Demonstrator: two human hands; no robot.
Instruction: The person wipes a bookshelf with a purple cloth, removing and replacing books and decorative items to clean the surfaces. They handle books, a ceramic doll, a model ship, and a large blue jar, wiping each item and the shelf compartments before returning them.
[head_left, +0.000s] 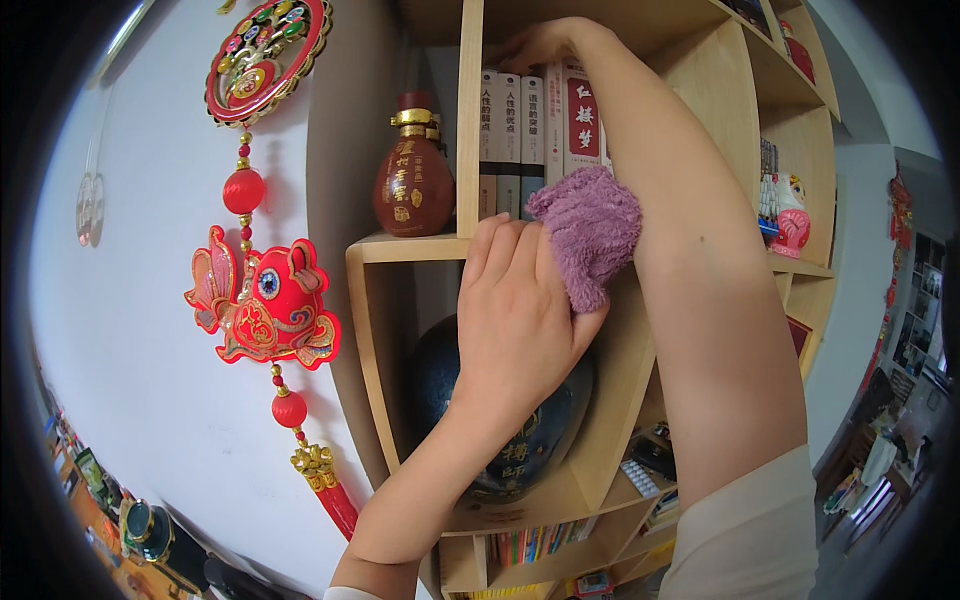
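My left hand (517, 300) grips a crumpled purple fluffy cloth (589, 229) at the edge of a wooden shelf (420, 249), in front of a row of books (521, 135). Above those books, my right hand (544, 45) reaches into the same compartment; its fingers are in shadow, so what they touch does not show. A brown bottle (415, 176) with a gold collar stands left of the upright divider (470, 112). Behind my left wrist, a large dark round jar (517, 457) sits in the lower compartment, partly hidden.
A red fish hanging ornament (274, 300) hangs on the white wall at left. More compartments on the right hold a pink and white figurine (791, 214). Lower down are colourful books (536, 541) and a black item (652, 456). A dark green bottle (161, 536) stands at lower left.
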